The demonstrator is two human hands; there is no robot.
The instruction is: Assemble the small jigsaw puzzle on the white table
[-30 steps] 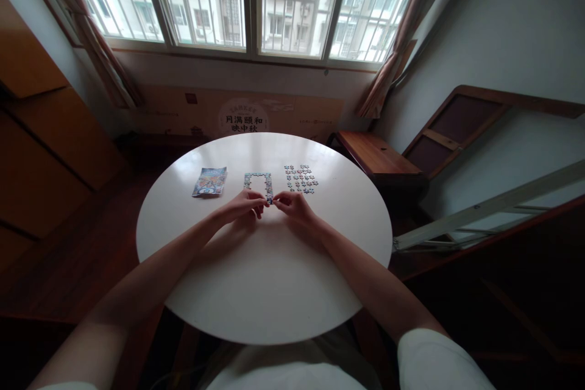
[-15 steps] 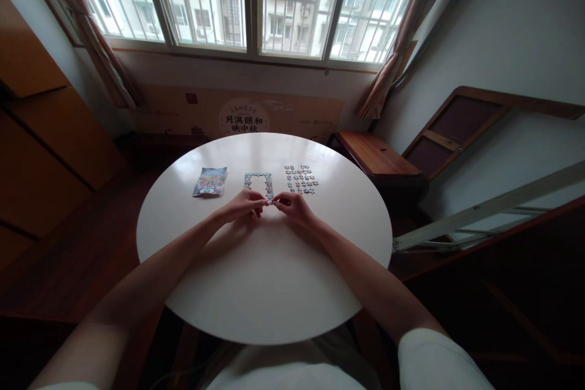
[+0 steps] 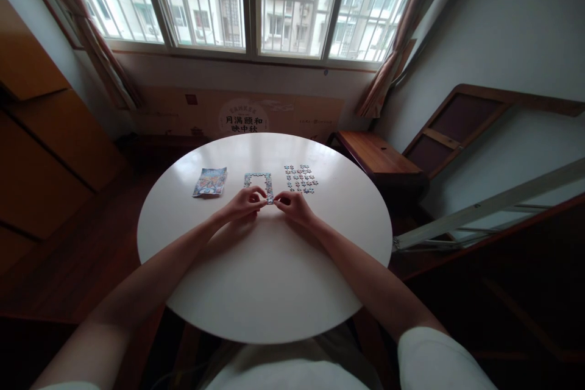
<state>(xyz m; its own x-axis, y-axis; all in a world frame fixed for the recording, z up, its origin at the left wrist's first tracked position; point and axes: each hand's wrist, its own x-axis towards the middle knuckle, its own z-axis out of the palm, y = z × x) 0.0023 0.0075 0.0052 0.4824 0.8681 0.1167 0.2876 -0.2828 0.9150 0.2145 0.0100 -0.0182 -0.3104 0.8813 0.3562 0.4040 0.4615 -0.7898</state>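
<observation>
On the white round table (image 3: 265, 280) lies a rectangular border of joined jigsaw puzzle pieces (image 3: 269, 183) around a bare middle. My left hand (image 3: 247, 202) covers its lower left part, thumb and forefinger slightly apart near the bottom edge, with nothing visible between them. At the lower right corner, my right hand (image 3: 294, 207) has thumb and forefinger pinched at a small jigsaw piece, mostly hidden by the fingertips. Loose jigsaw pieces (image 3: 301, 178) lie in rough rows just beyond the right hand.
A colourful picture sheet or packet (image 3: 210, 183) lies on the table's left side. Beyond the table's right edge stands a wooden bench (image 3: 379, 155). A printed cardboard panel (image 3: 283, 111) leans under the barred window (image 3: 292, 6).
My left hand's fingertips have parted and drawn slightly left from the border's lower right corner. The right hand stays at that corner, shifted very little.
</observation>
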